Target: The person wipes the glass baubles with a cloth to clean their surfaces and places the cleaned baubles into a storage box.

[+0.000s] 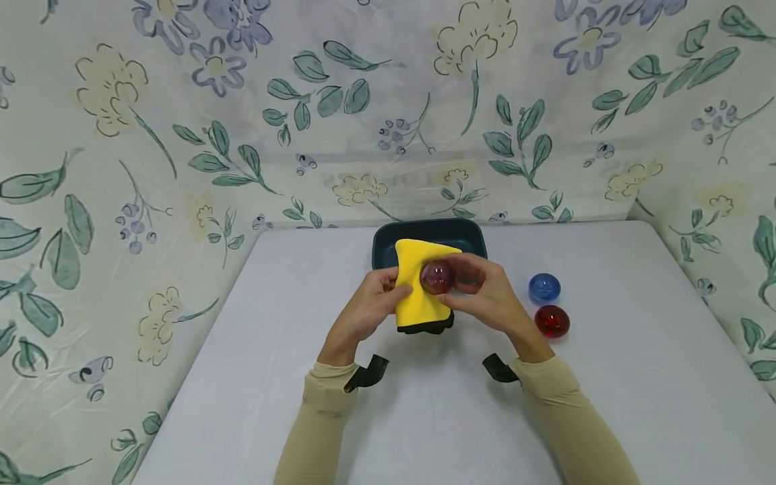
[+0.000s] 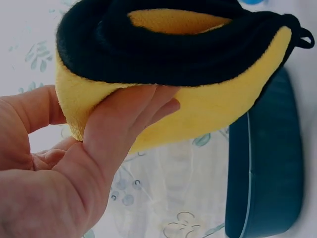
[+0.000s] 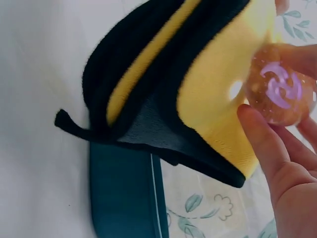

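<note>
My left hand [image 1: 370, 306] pinches a folded yellow cloth [image 1: 415, 306] with black edging, thumb on its front in the head view. Between the fingers and thumb of my right hand [image 1: 490, 296] is a clear purplish ball [image 1: 437, 277], held against the yellow face of the cloth. A purple swirl shows inside the ball [image 3: 281, 91] in the right wrist view. The left wrist view shows the cloth [image 2: 208, 111] folded over the left fingers, with a small black loop at one corner; the ball is hidden there.
Behind the hands stands a dark teal tray [image 1: 383, 250], partly covered by the cloth. A blue transparent ball [image 1: 544, 287] and a red transparent ball [image 1: 552, 321] lie on the white table [image 1: 273, 337], right of the right hand. Flowered fabric [image 1: 364, 155] hangs around the table.
</note>
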Demonstrator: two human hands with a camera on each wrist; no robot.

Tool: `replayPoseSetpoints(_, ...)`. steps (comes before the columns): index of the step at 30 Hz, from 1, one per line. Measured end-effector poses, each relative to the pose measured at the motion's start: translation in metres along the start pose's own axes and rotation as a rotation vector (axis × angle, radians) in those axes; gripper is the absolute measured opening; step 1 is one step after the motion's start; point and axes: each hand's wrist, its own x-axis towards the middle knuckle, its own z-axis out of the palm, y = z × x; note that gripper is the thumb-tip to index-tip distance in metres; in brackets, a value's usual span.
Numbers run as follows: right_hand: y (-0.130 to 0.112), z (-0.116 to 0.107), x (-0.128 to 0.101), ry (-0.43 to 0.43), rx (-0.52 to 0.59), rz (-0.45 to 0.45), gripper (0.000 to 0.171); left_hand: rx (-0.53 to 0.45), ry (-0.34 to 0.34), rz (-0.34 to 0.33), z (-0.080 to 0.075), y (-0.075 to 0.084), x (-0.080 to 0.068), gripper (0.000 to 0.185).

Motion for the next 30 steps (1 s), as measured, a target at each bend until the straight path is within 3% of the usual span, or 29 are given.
replayPoseSetpoints(23, 0.011, 0.001, 0.003, 0.03, 0.035, -0.038, 0.063, -0.001, 0.003, -0.039, 0.004, -0.001, 0.001, 0.041)
replayPoseSetpoints(30, 0.005, 0.003, 0.0, 0.011, 0.112, -0.047, 0.062, -0.04, -0.025, -0.036, 0.0, -0.005, 0.001, 0.042)
